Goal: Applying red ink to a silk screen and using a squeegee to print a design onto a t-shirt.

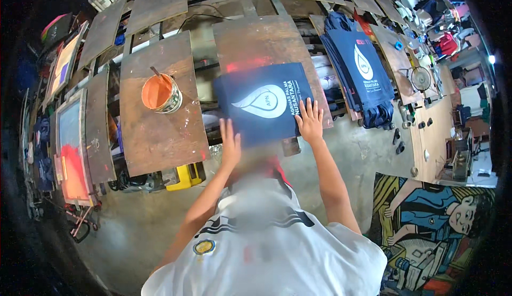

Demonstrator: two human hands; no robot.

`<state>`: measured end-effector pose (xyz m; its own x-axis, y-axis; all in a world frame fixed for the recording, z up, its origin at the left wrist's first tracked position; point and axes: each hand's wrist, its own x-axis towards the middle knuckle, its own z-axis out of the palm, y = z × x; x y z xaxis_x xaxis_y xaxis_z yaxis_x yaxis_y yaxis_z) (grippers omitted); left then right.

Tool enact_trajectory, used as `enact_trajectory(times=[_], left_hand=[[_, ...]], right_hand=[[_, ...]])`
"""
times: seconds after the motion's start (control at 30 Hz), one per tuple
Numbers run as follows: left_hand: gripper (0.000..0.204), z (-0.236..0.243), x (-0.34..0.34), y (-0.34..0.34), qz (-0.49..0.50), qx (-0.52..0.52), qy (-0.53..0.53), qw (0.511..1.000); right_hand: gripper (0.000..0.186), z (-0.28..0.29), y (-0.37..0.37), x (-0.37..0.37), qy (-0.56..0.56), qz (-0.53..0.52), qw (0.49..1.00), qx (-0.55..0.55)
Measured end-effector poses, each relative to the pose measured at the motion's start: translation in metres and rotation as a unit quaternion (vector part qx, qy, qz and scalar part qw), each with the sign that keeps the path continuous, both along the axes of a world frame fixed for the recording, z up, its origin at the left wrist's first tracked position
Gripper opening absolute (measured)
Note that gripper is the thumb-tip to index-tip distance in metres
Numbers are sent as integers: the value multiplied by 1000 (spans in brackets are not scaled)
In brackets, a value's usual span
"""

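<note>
A dark blue fabric bag (242,123) with a white drop-shaped print and white lettering lies flat on a brown board (256,40), its near edge toward me. My right hand (310,121) rests palm down on the bag's right part, fingers spread beside the lettering. At the near left corner is my left hand (230,146), fingers stretched out along the bag's edge. Neither hand grips anything. To the right, a stack of similar dark blue bags (349,64) with handles is laid over another board. Some reddish smears mark the board above the bag.
A tub of orange ink (160,94) with a stick in it stands on the left board (160,141). Framed printing screens (74,147) lean farther left. Beneath the boards sits a yellow object (185,177). A small fan (420,78) stands at the right, above a painted panel (426,232).
</note>
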<state>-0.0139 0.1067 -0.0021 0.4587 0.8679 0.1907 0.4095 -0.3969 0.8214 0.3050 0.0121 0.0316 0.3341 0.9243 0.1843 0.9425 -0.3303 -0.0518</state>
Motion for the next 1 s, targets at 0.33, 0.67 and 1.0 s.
enact_trajectory(times=[0.33, 0.67, 1.0], left_hand=[[61, -11, 0, 3, 31, -257, 8, 966], [61, -28, 19, -16, 123, -180, 33, 975], [61, -25, 42, -28, 123, -178, 56, 975]], right_hand=[[59, 1, -6, 8, 34, -8, 999, 18], [59, 4, -12, 22, 34, -9, 999, 16], [61, 10, -24, 49, 66, -14, 997, 38]])
